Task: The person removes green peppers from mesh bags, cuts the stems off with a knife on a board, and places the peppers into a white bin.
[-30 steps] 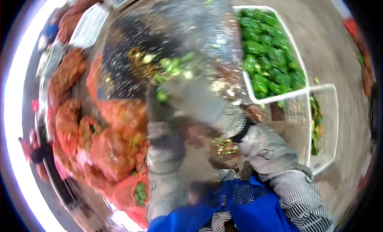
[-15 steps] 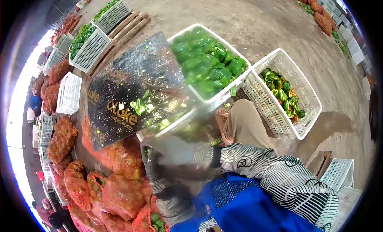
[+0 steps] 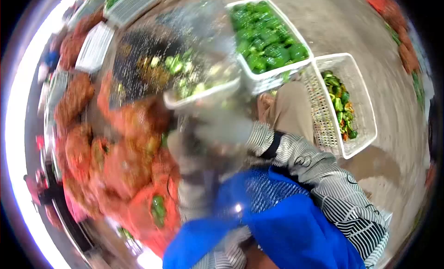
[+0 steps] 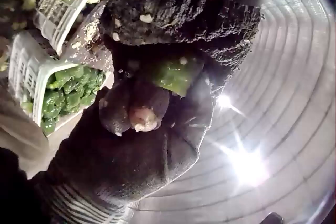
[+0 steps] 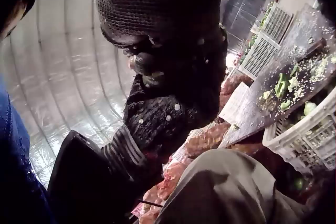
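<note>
Both gloved hands meet low in front of the body, blurred in the head view. A green pepper [image 4: 179, 74] shows between them in the left wrist view, mostly hidden by the gloves. My left hand [image 4: 181, 22], in a dark knit glove flecked with pale bits, grips it from one side. My right hand [image 4: 152, 155] has its fingers curled against the other side, with one bare fingertip showing. Just past the hands is a white crate [image 3: 203, 98] with pale green scraps, beside a dark board [image 3: 138, 61] strewn with bits and pepper pieces [image 3: 175, 64].
A white crate heaped with green peppers [image 3: 268, 42] stands ahead on the right. Nearer, another crate [image 3: 365, 84] holds green and reddish peppers. Red mesh sacks [image 3: 125, 172] pile up on the left. The person's knee [image 3: 293, 107] is between the hands and the crates.
The head view has swung left and down, then partly back. The hands have drawn back from over the board toward the body, a green pepper visible at the left hand earlier.
</note>
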`<state>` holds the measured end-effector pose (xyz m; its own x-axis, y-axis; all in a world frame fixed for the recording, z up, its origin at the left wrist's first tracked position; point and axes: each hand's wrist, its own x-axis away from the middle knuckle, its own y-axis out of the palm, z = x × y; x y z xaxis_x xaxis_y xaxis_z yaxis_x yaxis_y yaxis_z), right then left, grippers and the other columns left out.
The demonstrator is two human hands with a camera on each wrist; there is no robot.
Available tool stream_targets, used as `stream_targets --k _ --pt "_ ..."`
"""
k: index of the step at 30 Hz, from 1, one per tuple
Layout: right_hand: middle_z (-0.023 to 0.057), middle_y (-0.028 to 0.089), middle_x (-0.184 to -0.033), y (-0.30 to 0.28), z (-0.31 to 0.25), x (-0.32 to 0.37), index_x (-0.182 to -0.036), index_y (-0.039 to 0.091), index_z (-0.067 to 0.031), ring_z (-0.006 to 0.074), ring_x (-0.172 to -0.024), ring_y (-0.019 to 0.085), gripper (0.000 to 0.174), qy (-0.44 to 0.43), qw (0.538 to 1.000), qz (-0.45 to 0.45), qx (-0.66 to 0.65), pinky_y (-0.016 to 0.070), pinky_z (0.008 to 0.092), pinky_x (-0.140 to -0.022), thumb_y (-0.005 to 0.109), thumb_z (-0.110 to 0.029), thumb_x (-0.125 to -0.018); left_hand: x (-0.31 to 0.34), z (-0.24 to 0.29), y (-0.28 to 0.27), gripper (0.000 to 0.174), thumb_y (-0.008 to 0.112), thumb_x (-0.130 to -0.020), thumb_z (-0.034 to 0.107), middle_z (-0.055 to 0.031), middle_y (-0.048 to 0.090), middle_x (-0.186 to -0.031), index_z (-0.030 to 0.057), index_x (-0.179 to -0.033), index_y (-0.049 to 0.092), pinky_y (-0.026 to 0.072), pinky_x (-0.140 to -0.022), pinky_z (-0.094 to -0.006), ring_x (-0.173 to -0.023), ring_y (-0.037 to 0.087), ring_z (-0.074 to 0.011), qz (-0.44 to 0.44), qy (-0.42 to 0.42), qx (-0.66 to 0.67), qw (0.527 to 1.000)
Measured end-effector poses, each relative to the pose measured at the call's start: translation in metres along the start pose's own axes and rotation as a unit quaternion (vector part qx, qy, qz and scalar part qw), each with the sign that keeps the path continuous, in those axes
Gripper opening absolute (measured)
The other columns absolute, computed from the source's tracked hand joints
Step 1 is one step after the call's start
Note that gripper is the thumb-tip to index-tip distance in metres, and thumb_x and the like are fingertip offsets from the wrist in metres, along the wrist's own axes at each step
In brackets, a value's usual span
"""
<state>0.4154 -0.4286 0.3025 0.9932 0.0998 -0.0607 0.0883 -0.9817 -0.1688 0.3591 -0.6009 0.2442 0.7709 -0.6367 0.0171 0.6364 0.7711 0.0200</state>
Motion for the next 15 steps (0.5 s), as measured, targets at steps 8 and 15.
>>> stream_targets --k 8,15 --pt "0.0034 0.059 -0.084 0.021 0.001 -0.016 -0.131 0.053 -0.0032 0.0060 -0.055 0.047 0.040 -0.012 0.950 0.127 -0.285 0.0393 0.0195 -0.046 0.048 -0.001 -0.091 -0.012 -0.056 0.012 0.030 0.044 -0.102 0.029 -0.0047 0.066 -0.103 0.0114 -0.122 0.058 0.0576 -0.060 -0.0329 -0.076 0.068 -0.0219 -0.018 0.143 0.510 0.848" --pt "0.0086 0.064 -0.104 0.002 -0.019 -0.017 -0.114 0.064 -0.0022 0.0145 -0.088 0.063 0.025 -0.033 0.982 0.153 -0.110 0.0525 0.0271 -0.077 0.058 -0.013 -0.092 -0.035 0.021 -0.002 0.051 0.048 -0.098 0.045 -0.0139 0.053 -0.130 0.0053 -0.130 0.049 0.0586 -0.068 -0.0342 -0.109 0.059 -0.0265 0.056 0.059 0.492 0.867"
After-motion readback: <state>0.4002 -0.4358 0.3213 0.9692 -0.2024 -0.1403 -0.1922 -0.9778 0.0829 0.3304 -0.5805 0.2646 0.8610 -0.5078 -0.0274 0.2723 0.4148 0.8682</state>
